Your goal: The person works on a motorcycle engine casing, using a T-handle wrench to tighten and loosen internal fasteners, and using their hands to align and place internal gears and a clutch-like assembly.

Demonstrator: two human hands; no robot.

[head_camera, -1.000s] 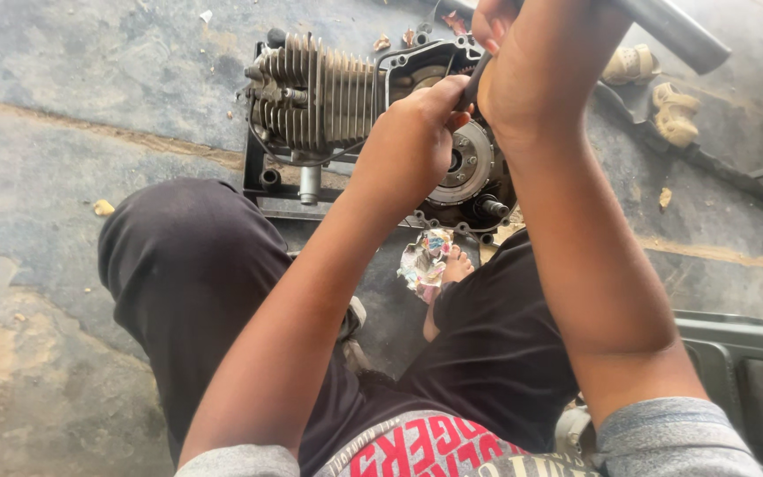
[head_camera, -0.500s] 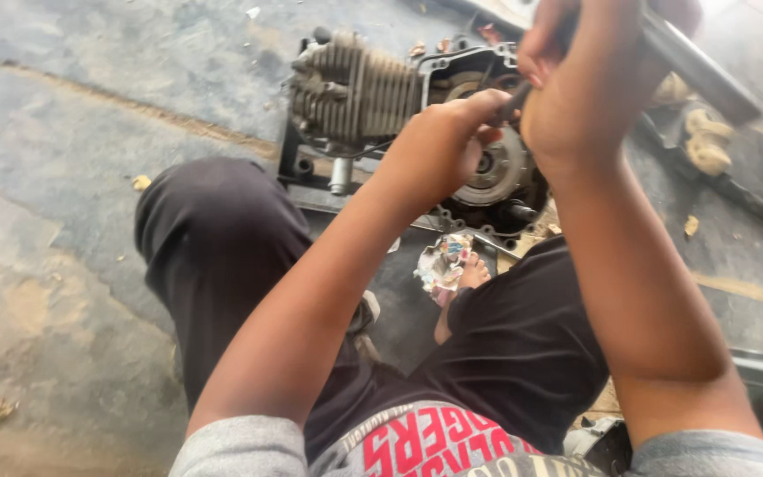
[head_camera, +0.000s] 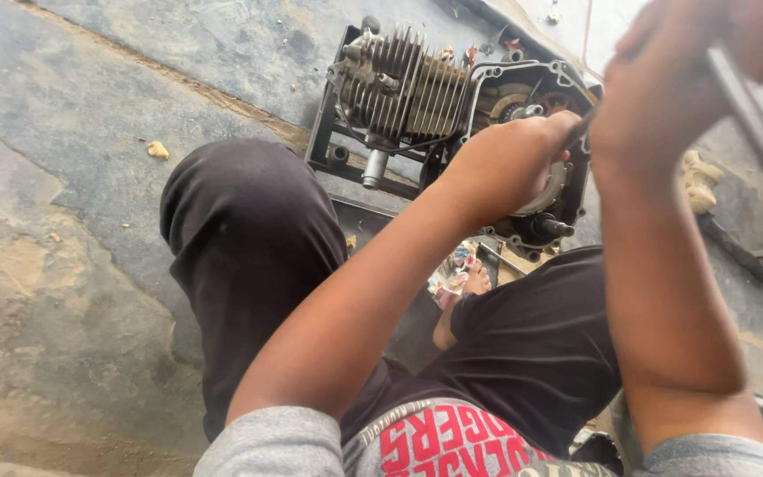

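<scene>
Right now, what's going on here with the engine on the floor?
A person sits on the concrete floor in dark trousers, with a small finned engine lying in front of them, its side case open. Their left hand is closed and pressed against the open case, apparently holding a thin tool to it, though the tool is mostly hidden. Their right hand is raised above, gripping a grey metal bar, blurred in the picture.

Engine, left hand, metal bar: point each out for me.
Engine [head_camera: 408, 88], head view, on its finned cylinder.
Left hand [head_camera: 505, 163], head view, on the back of the hand.
Metal bar [head_camera: 744, 106], head view, on its blurred shaft below the right hand.
</scene>
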